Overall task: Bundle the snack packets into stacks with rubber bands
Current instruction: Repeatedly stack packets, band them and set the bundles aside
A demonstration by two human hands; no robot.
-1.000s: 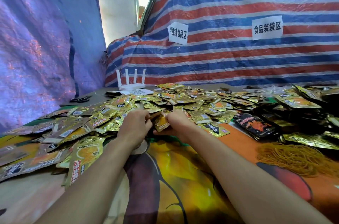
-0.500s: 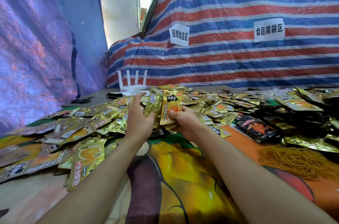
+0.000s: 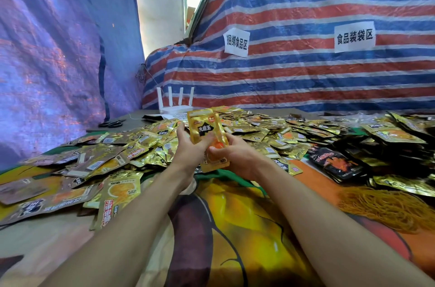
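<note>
Both the left hand (image 3: 188,149) and right hand (image 3: 236,157) clasp the upright packets (image 3: 206,130); squaring their edges flush before reaching for the bands (image 3: 386,206) seems wise.

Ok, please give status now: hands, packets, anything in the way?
Left hand and right hand both grip the gold packets, upright above the pile. No band on them yet. Rubber bands lie at right, path open.
</note>
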